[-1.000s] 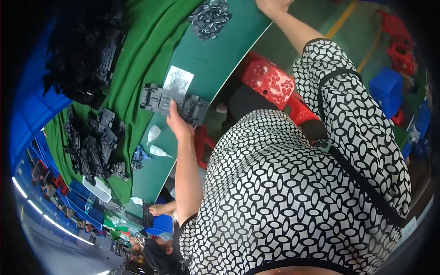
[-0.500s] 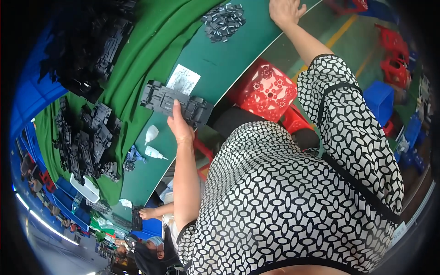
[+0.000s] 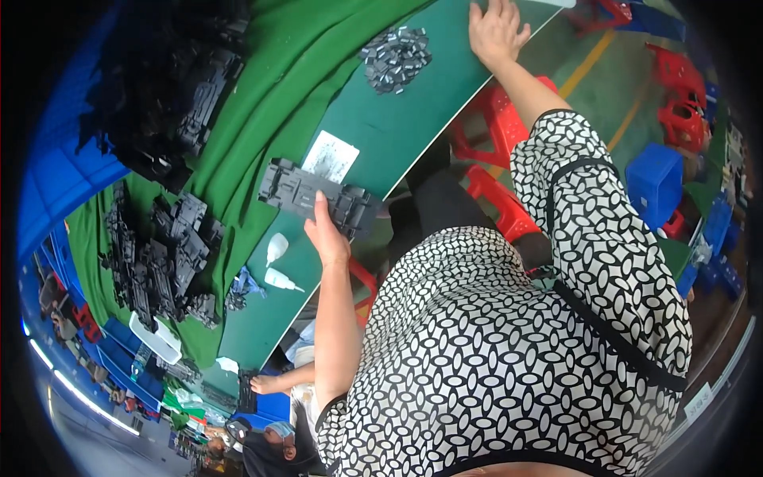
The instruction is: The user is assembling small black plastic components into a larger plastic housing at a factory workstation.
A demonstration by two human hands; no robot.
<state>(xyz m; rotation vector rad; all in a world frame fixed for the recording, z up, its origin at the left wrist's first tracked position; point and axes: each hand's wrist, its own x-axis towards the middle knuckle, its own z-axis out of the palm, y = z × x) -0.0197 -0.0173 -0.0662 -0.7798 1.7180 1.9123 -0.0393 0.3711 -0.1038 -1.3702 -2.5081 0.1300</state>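
Note:
My left hand [image 3: 327, 237] is closed on one end of a black moulded plastic part [image 3: 318, 199], a long tray-like piece with raised ribs and recesses. The thumb lies over its top face; the other fingers are hidden underneath. The part is held above the green table [image 3: 389, 143], beside a white sheet with dark specks [image 3: 330, 159]. At the far right, my right hand [image 3: 497, 33] rests with fingers spread at the table's edge, holding nothing. A pile of small black pieces [image 3: 396, 60] lies on the table to the left of it.
Similar black parts [image 3: 163, 254] are heaped on green cloth [image 3: 262, 103] at left. Two white squeeze bottles [image 3: 280, 278] lie near the table edge. Red plastic stools [image 3: 505, 207] stand beside me. A co-worker's hand [image 3: 266, 385] is at the table's lower end.
The view has shifted, so the table things appear slightly lower and further right. My right hand's fingers are spread wider. The red stool's patterned top is replaced in view by red stool legs.

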